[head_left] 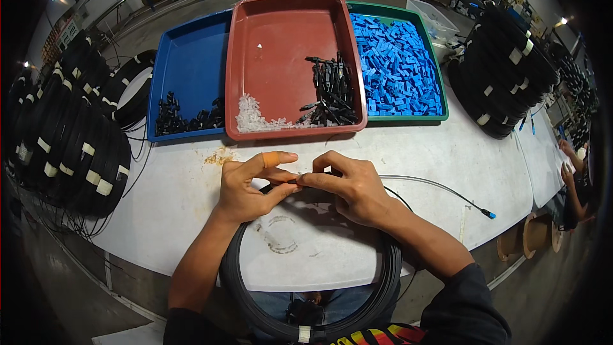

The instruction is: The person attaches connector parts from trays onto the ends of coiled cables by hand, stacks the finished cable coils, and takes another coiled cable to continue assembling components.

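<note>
A coil of black cable (pixel 233 268) hangs over the near table edge toward my lap, bound with a white tape band at the bottom. At the top of the coil, my left hand (pixel 249 188) pinches a dark stretch of the cable between thumb and fingers; an orange wrap covers one finger. My right hand (pixel 351 185) meets it there, thumb and forefinger closed on the same stretch. Fingers mostly hide what lies at the pinch point. Right of my right hand, a cable end with a blue-tipped connector (pixel 488 213) lies on the table.
Across the table (pixel 447 172) stand a blue tray (pixel 185 45) with black parts, a red tray (pixel 287 16) with clear and black pieces, and a green tray (pixel 445 99) of blue connectors. Cable coils (pixel 70 160) flank the left, more coils (pixel 504 70) the right. A co-worker's hand (pixel 567 176) shows far right.
</note>
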### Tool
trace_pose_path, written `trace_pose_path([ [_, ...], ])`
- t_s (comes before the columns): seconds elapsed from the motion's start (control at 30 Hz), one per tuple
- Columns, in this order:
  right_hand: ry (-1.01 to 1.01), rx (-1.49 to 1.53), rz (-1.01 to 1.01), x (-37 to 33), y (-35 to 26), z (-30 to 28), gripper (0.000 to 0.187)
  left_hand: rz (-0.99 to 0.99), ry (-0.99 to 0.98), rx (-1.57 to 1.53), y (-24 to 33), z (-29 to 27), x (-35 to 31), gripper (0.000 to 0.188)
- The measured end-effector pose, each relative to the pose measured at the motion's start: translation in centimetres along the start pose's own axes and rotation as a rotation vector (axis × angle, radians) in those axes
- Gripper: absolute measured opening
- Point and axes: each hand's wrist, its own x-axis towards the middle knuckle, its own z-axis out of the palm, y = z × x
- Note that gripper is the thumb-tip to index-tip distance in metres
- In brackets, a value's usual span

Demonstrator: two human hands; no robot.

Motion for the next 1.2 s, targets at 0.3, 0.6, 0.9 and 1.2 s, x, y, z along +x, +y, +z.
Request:
trace_pose_path([
  [0.3, -0.069, -0.024, 0.041, 0.1, -0.3, -0.1, 0.053, -0.123, -0.049, -0.039, -0.4, -0.2, -0.1, 0.05],
  [0.6, -0.057, 0.006, 0.026, 0.0, -0.1, -0.3, 0.056, -0.207, -0.049, -0.071, -1.1, -2.9, 2.5, 0.038],
  [0.9, -0.082, 0.162, 0.129, 0.1, 0.3, -0.3, 0.066, -0.032, -0.252, 0.564, -6.9, -6.4, 7.9, 0.01],
  [1.2, -0.056, 0.239, 0.204, 0.5, 0.6, -0.6, 0.059, 0.093, -0.566, 0.754, -9.0, -4.5, 11.5, 0.011],
])
